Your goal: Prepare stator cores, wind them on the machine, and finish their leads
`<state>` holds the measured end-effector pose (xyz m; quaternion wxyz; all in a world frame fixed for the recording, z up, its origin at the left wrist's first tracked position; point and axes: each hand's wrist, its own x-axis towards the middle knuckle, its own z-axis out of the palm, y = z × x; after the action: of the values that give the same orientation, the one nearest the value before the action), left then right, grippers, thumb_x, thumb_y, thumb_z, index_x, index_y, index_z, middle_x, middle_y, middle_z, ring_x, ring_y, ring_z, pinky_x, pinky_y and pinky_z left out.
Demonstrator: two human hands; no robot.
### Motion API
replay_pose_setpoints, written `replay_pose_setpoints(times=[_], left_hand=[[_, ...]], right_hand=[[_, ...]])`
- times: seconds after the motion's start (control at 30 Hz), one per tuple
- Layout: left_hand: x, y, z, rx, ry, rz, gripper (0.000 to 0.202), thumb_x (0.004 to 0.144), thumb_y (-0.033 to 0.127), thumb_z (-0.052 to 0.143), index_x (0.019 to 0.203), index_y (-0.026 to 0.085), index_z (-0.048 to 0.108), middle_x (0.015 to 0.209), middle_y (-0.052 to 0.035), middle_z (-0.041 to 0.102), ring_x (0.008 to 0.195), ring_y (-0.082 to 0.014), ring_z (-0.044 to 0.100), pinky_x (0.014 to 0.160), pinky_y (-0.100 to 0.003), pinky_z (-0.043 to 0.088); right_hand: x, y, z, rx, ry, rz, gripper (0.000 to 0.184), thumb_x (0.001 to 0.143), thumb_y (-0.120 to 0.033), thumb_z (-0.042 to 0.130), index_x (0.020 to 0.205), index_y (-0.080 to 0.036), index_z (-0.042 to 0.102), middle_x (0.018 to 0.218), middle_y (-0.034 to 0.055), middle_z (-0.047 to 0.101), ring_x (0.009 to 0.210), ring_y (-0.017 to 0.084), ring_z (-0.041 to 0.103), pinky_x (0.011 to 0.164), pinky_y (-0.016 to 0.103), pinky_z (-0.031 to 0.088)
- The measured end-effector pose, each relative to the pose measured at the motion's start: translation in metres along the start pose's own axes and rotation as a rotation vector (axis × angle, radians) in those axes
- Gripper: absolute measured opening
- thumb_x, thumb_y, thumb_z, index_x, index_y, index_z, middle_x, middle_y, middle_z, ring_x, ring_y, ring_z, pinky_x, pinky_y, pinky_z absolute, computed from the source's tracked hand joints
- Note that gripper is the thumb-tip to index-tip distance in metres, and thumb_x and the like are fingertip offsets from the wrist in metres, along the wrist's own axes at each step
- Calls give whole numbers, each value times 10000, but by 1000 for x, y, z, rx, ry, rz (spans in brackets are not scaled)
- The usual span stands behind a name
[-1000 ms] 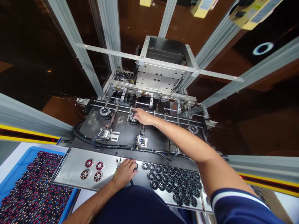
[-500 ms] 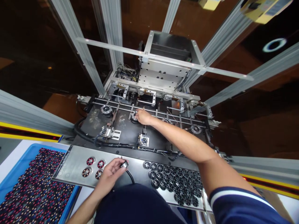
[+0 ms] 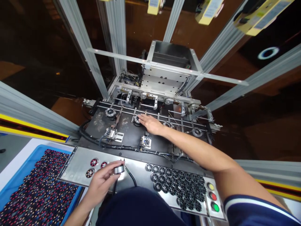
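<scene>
My left hand (image 3: 104, 179) is closed above the front metal ledge, with a short silver metal ring (image 3: 119, 169) pinched between thumb and fingers. A thin black cable (image 3: 130, 175) passes just right of it. Further forward, my right hand (image 3: 151, 124) lies with fingers stretched out, its fingertips on or right beside a round fixture (image 3: 136, 119) on the dark machine bed. They partly cover that fixture, so what sits inside it is hard to see. Several round parts with red centres, such as this rotor-like one (image 3: 94, 162), lie on the ledge left of my left hand.
Black-and-silver round parts (image 3: 181, 183) crowd the ledge's right side, next to yellow, red and green buttons (image 3: 213, 196). A blue tray (image 3: 8, 175) full of red-and-black parts is at left. Another fixture (image 3: 110, 113) and metal brackets (image 3: 146, 142) stand on the bed.
My right hand's fingers have gone from a pinch at the fixture to stretched out. My left hand has turned the silver ring and moved slightly left. The view has shifted a little.
</scene>
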<state>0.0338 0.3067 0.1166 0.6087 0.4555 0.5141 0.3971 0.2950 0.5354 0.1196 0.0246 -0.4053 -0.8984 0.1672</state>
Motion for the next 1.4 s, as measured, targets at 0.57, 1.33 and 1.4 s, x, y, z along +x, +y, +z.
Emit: replay_pose_setpoints(times=[0.57,1.33,1.4], left_hand=[[-39,59,37,70,127,323,340,640,126,831,955,211,737,1021,-44,773,958,-191,725,854,-229,572],[-49,18,76,466,-264,414,453,788,304,733,1225,253,622,1135,-84,739,968,-208,726,851,-310,594],[-43,-8,81,636,-217,415,380,874,290,630,1240,198,592,1132,-119,724,939,-197,723,832,-305,595]], right_hand=[[-142,-181,-15,371,600,-502,439,890,-191,595,1309,-140,474,975,135,651,877,212,600,732,357,541],[-207,-127,-24,1117,-181,-367,247,938,-261,543,992,-75,696,1482,163,429,1395,189,389,1154,297,294],[-199,-95,-38,843,-106,-257,255,964,-278,501,1012,-121,697,1538,113,358,1432,175,321,1177,327,258]])
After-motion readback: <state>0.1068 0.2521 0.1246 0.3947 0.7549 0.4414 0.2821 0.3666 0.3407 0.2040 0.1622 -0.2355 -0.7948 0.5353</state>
